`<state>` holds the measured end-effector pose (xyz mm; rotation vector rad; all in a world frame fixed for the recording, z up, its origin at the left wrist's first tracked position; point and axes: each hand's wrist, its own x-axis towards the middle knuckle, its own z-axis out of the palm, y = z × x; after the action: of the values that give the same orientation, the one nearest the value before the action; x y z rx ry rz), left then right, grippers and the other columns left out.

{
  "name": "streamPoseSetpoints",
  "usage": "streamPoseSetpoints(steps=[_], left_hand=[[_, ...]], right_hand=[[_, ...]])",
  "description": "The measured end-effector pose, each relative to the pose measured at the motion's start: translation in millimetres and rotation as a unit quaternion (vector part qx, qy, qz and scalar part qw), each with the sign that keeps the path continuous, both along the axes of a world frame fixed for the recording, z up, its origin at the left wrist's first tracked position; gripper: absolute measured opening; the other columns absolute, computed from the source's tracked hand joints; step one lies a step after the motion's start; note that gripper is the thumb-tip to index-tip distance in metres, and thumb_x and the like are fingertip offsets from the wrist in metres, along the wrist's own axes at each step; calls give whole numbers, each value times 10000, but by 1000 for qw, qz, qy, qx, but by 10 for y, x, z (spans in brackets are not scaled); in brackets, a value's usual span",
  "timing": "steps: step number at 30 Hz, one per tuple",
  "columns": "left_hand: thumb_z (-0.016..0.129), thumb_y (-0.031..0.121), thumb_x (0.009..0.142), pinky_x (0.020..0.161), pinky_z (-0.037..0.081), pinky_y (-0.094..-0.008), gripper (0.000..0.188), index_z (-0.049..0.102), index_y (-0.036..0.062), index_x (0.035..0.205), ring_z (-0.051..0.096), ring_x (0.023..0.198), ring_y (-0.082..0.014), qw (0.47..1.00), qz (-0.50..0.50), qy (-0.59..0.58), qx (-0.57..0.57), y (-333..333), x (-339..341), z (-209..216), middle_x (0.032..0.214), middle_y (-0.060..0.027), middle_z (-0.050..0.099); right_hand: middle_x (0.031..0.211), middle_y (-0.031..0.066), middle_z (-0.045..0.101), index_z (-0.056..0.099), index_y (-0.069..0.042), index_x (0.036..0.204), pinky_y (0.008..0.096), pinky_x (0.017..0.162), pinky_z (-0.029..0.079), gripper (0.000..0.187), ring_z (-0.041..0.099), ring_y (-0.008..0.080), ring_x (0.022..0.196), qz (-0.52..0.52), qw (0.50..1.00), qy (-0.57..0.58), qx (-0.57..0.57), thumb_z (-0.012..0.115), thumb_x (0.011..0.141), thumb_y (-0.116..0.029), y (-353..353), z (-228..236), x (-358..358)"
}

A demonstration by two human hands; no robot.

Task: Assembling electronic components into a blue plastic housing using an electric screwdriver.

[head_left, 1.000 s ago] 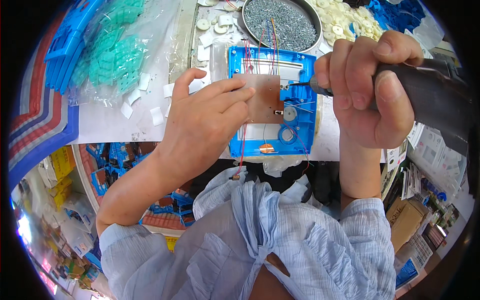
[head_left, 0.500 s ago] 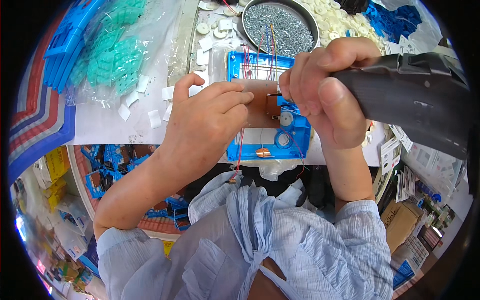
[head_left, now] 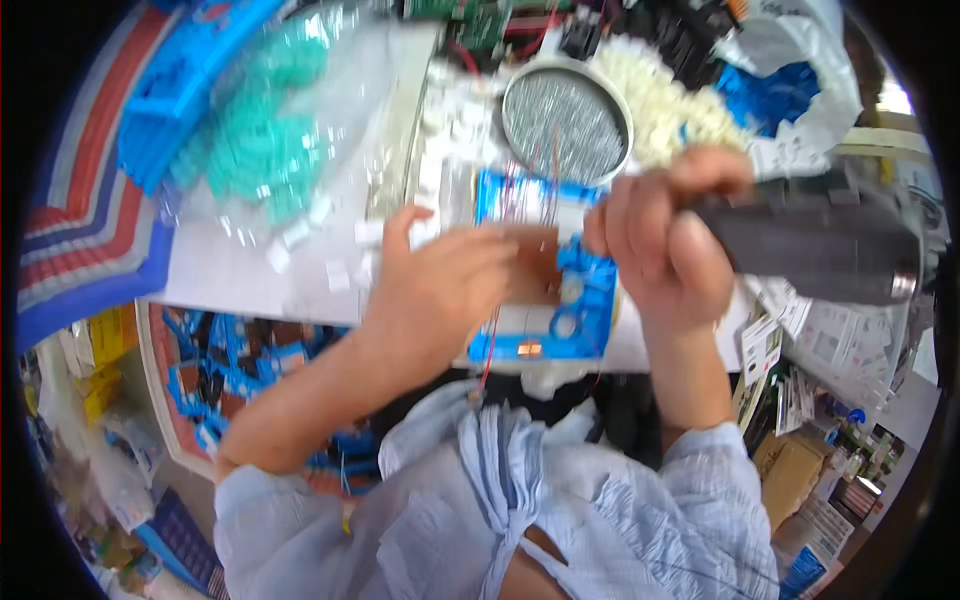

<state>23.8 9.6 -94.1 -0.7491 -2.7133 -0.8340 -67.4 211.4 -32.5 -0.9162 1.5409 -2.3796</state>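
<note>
- Blue plastic housing (head_left: 590, 337) is laid open-side up on the white-covered worktable (head_left: 225, 280), in front of the torso, between both hands; brown circuit board (head_left: 538, 268) is set over its left-middle part; whether board is seated or held above cannot be told.
- Left hand (head_left: 435, 290), palm down, is placed at board's left edge; middle fingers are pressed together over the board, far-side little finger is lifted apart; thumb is hidden, so a pinch cannot be told.
- Black power screwdriver (head_left: 815, 240) is gripped in right hand (head_left: 668, 240), near housing's right side; fingers are curled around its front end, thumb pressed against it; bit is not made out, motion-blurred.
- Red wires (head_left: 491, 350) are trailed past housing's near edge; copper-coloured piece (head_left: 529, 350) is seen inside.
- Screws (head_left: 565, 120) are heaped in round metal dish (head_left: 555, 64) beyond housing; cream plastic parts (head_left: 655, 100) are piled right of it.
- Teal plastic parts (head_left: 265, 160) are bagged at far left.
</note>
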Motion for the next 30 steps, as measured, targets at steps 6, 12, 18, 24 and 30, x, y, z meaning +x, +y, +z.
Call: streamPoseSetpoints(steps=[6,12,18,24,30], left_hand=[[728,173,883,1128,245,-563,107,750,141,983,697,1060,-175,991,28,-45,126,169,-25,138,1079,-6,750],[764,153,846,1128,246,-512,101,752,130,944,709,1009,-157,987,15,-21,158,357,-128,319,1027,6,764],[822,224,775,1076,293,-523,193,698,140,896,693,956,-222,990,20,64,120,484,-178,195,951,-22,715],[785,251,805,865,474,-416,197,742,107,932,660,1001,-262,997,-8,4,77,249,-1425,402,965,-68,714],[782,263,796,885,399,-463,129,718,155,826,640,979,-251,971,-64,5,-229,582,-2072,-26,872,-26,685]], right_hand=[[617,63,508,473,-62,1072,376,524,429,298,483,180,555,83,990,-57,-101,707,950,-200,-24,181,151],[748,73,552,462,-24,1133,331,628,476,243,521,150,621,106,981,-33,-160,633,980,-106,171,200,187],[875,114,621,499,-40,1107,316,668,509,292,604,153,740,23,996,-21,-88,701,931,-155,336,96,245],[635,64,497,464,-34,1118,355,600,454,269,469,154,556,-27,990,-27,-135,640,941,-135,644,229,36],[627,53,493,470,-38,1150,347,599,445,263,463,145,553,-31,993,-13,-111,609,940,-113,649,162,-53]])
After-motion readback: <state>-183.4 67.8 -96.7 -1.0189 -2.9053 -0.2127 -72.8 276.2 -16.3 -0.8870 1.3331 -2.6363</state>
